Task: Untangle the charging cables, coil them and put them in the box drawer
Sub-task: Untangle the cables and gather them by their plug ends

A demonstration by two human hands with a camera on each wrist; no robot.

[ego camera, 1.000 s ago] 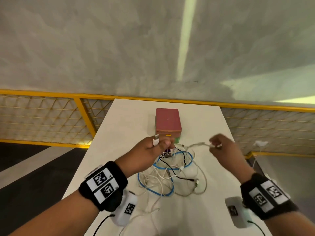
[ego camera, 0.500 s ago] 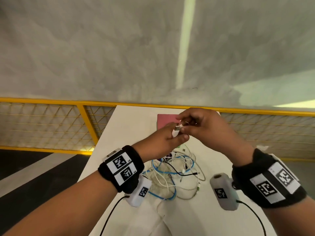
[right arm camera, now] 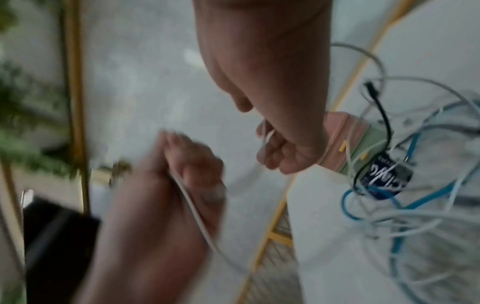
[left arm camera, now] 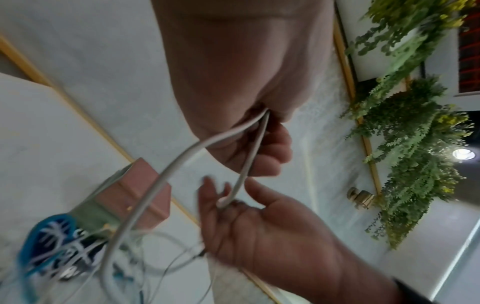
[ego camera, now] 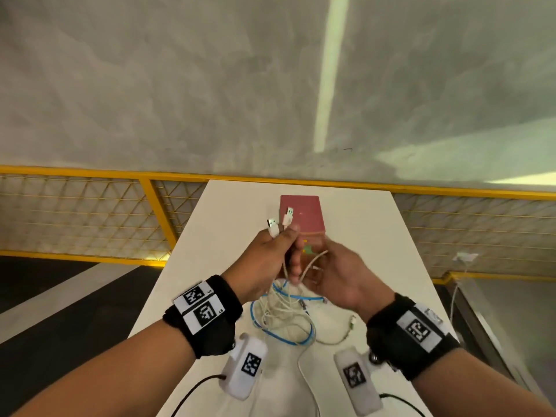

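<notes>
1. The left hand [ego camera: 272,260] grips two white plugs [ego camera: 281,224], upright at 12 o'clock.
2. The right hand [ego camera: 337,275] pinches one white cable [left arm camera: 249,156] below.
3. The tangle [ego camera: 285,317] lies at 6 o'clock (box drawer [ego camera: 302,215] beyond); pulling hard could tighten knots.

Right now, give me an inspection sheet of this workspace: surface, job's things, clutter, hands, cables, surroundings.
Surface: white table.
Job's things: pink box at the far end; its drawer cannot be judged.
Clutter: blue printed tag within the tangle.
Hands: left hand grips two white USB plugs; right hand holds a white cable.
Cables: tangle of white, blue and black leads, uncoiled.
Surroundings: yellow railing, grey wall, hanging plants.
</notes>
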